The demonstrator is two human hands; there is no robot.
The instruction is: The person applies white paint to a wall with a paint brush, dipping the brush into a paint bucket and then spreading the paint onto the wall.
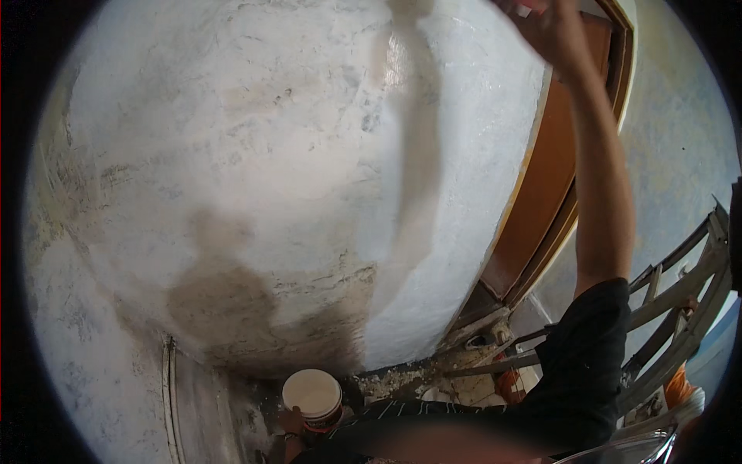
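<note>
Low in the view, my left hand (291, 421) grips the side of a round bucket (313, 395) with a pale rim and pale contents. Its thumb lies over the rim, and there is a band at the wrist. At the top right my right hand (550, 35) is raised high, arm stretched up, beside the wall's edge. Its fingers close around a red object (530, 7) with a white part; the frame's edge cuts most of it off. Before me stands a patchy whitish wall (278, 162). A smoother, glossier coated strip (464, 191) runs down its right side.
A brown wooden door (536, 191) in a frame stands right of the wall. Metal framework (678, 325) rises near my right side. Rubble (400, 380) lies along the wall's foot. Pipes (170, 394) run down the left wall. Orange cloth (679, 385) shows at lower right.
</note>
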